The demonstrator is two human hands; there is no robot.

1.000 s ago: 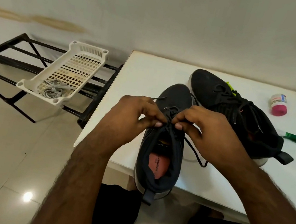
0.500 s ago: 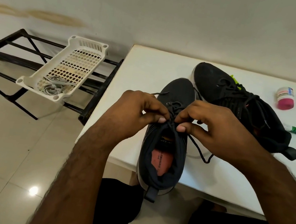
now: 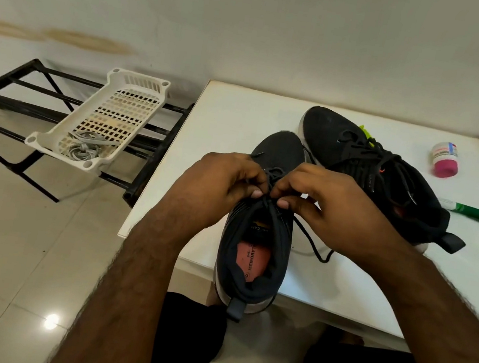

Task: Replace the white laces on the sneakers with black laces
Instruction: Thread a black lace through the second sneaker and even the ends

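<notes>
Head view. The left hand [image 3: 225, 185] and right hand [image 3: 330, 207] cover the upper eyelets of the near sneaker [image 3: 255, 246], so the lacing beneath them cannot be made out. Both hands have fingers curled, fingertips pinching the black lace [image 3: 273, 175] at the top of the tongue. One free end of this lace trails onto the white table [image 3: 236, 112] under the right wrist. The sneaker's heel overhangs the table's near edge.

The second sneaker [image 3: 370, 170] lies just behind and to the right, touching the first, threaded with black lace. Its heel is partly hidden by the right hand.

The white basket [image 3: 133, 94] rests on the black rack [image 3: 14, 79] left of the table and holds the white laces [image 3: 84, 147] in a loose bundle.

A pink-capped jar [image 3: 445, 160] and a green marker [image 3: 470, 211] lie at the table's right side.
</notes>
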